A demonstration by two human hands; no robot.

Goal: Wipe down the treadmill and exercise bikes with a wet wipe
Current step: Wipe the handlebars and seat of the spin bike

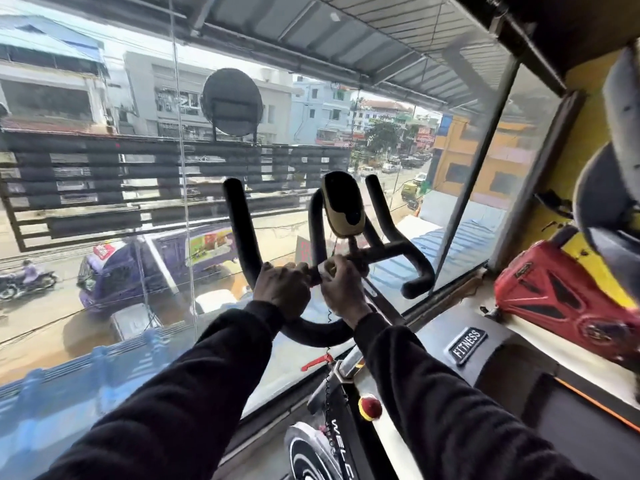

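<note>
At centre frame, the left hand [282, 289] curled its grip round the exercise bike's handlebar [242, 230], steadying it. Just beside it, the right hand [341, 292] pinched a pale wet wipe [327, 268] against the bar's middle junction. Wiping well probably meant wrapping the wipe round the tube and sliding outward.

I see the exercise bike's handlebar [311, 265] at centre, just before the window [138, 168], its console [343, 206] on the far side. My left hand [282, 289] and right hand [341, 292] sit side by side on the middle bar — the wipe [325, 270] between them. Near and below lies the flywheel [311, 455]; to the right, a treadmill [502, 358].
</note>
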